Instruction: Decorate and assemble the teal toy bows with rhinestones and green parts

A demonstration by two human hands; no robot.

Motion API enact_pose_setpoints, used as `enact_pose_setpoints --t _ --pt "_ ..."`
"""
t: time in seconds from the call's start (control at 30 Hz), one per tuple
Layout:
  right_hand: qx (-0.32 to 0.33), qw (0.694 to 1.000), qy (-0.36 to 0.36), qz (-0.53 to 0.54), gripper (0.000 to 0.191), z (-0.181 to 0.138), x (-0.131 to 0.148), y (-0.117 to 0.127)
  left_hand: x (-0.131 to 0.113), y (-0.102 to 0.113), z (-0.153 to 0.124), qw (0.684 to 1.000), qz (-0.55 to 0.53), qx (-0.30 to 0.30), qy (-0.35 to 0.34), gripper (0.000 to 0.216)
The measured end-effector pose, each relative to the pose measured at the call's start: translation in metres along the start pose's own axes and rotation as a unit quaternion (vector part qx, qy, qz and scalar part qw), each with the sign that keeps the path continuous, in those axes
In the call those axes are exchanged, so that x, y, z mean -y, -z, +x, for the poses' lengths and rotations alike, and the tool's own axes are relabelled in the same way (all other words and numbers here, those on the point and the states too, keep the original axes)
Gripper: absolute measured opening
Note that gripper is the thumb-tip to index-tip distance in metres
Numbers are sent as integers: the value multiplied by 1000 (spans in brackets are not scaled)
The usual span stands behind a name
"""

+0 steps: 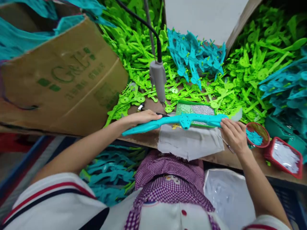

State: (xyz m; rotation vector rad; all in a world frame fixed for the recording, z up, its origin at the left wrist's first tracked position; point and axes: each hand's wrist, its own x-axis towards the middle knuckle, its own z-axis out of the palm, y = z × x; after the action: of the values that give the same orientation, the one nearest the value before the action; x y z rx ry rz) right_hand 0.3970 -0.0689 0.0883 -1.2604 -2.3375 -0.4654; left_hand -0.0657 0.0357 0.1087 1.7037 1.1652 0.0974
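Observation:
A long teal plastic bow-shaped piece (182, 121) lies across a grey cloth (189, 142) at the bench edge. My left hand (144, 117) rests on its left limb with fingers closed over it. My right hand (233, 132) pinches its right end, and a thin metal tool (226, 145) shows beneath the fingers. A grey electric screwdriver (158, 78) hangs on a black cable just above the piece. Behind it sits a green tray of small screws (195, 110).
Heaps of green plastic parts (251, 64) and teal parts (194, 54) cover the bench. A cardboard box (59, 83) stands at left. At right sit a red round basket (257, 134) and a red tray of white bits (285, 156). Teal pieces (112, 172) fill a bin below.

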Motion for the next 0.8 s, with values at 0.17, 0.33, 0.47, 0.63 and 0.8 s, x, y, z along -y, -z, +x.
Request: enact_pose_setpoints --t 0.17,0.33,0.47,0.63,0.8 --pt "10 999 -9 -43 29 22 -9 13 -4 26 -32 988 78 -50 -126 57" --pt "0 999 -5 -53 30 33 -6 14 18 -1 -73 894 269 -286 -214 56" --pt "6 999 7 -37 31 38 1 12 34 -38 -65 826 331 -400 -221 30" --pt "18 1000 -9 -3 31 38 3 8 35 -44 -42 820 310 -431 -212 22" --pt "25 999 -27 11 26 40 2 5 33 -30 -51 821 304 -434 -213 29"
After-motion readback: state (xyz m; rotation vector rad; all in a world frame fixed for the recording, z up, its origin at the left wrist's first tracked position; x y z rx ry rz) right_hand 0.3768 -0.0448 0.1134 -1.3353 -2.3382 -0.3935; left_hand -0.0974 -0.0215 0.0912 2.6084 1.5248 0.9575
